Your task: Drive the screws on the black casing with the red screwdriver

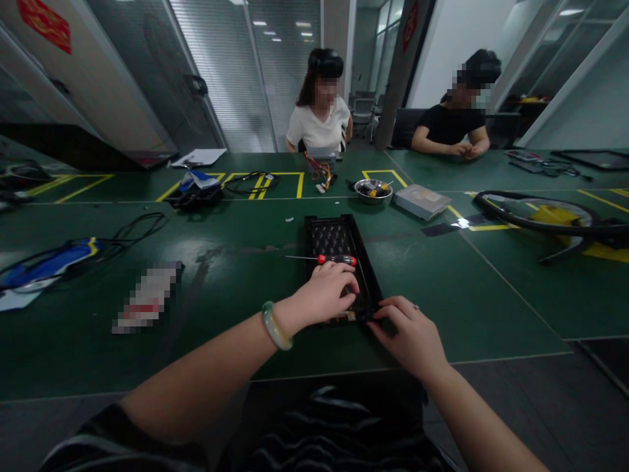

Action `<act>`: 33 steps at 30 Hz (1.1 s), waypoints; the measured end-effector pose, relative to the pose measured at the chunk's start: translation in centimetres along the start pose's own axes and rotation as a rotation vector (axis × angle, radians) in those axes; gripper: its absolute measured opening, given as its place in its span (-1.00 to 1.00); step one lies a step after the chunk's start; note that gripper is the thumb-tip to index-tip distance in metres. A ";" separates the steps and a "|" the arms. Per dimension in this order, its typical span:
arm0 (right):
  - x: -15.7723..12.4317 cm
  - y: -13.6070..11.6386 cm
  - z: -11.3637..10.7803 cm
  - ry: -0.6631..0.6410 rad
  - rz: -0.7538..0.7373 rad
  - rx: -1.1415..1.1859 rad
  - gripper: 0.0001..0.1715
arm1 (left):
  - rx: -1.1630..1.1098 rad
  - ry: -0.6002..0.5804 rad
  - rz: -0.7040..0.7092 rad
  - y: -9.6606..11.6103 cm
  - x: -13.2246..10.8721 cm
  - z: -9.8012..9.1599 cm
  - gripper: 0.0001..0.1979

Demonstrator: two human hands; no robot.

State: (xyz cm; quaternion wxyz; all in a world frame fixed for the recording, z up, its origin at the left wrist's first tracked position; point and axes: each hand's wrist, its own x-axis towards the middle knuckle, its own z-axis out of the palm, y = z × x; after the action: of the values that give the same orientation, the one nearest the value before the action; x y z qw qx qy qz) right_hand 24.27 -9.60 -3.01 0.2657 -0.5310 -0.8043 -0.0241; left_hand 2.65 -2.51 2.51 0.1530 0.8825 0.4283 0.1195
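black case point(367, 267) lies under left grip point(327, 290), closure unclear, its corner pinched in right grip point(411, 333)

The left hand point(328, 292) partly hides the near half of the black tray point(366, 261).

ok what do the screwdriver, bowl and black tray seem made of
Screwdriver: handle probably smooth plastic, from its red and black colouring; thin pale shaft suggests metal. Bowl: likely polished metal, from its silvery shine. Black tray: perhaps satin moulded plastic, given its patterned, glinting floor; painted metal possible.
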 end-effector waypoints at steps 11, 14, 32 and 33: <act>-0.4 -0.8 0.4 -0.008 0.013 -0.028 -0.85 | 0.207 0.252 -0.278 -7.3 -1.5 -1.4 -0.65; -0.5 -0.9 0.2 -0.042 -0.014 0.007 -0.84 | 0.264 0.259 -0.307 -10.0 -0.2 -1.7 -0.56; 13.7 -1.2 -2.2 -1.076 -0.216 0.063 -0.82 | 0.139 0.321 -0.277 -13.3 -0.5 1.3 -0.48; 14.2 -1.6 -2.0 -1.128 -0.206 0.033 -0.81 | 0.137 0.319 -0.273 -13.3 -0.5 1.2 -0.48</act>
State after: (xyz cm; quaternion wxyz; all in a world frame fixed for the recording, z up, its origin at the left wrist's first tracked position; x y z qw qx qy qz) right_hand 19.55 1.01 5.55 -0.1997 -0.3764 -0.8695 0.2498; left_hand -6.81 4.69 -3.62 0.0376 0.7946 0.5696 0.2065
